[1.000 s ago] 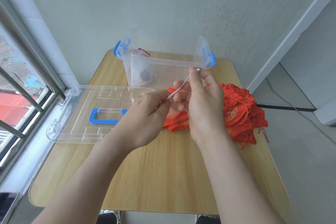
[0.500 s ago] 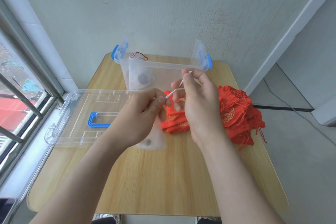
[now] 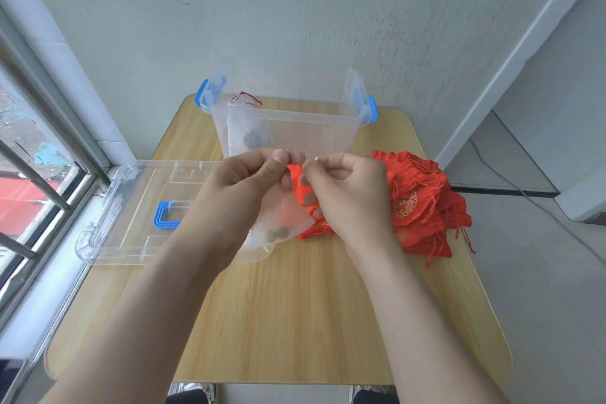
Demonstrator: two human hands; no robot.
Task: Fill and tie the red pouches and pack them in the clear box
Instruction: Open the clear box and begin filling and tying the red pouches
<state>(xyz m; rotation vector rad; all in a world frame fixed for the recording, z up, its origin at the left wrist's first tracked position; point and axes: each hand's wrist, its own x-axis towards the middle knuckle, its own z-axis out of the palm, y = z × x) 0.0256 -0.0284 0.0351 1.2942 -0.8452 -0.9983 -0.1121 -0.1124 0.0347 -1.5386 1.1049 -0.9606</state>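
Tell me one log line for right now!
hands: left hand and right hand pinch sheer pouch top | red pouches: piled beside | clear box: open, one pouch inside

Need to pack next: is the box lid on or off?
Off. The lid lies flat on the table, left of the box, whose top stands open.
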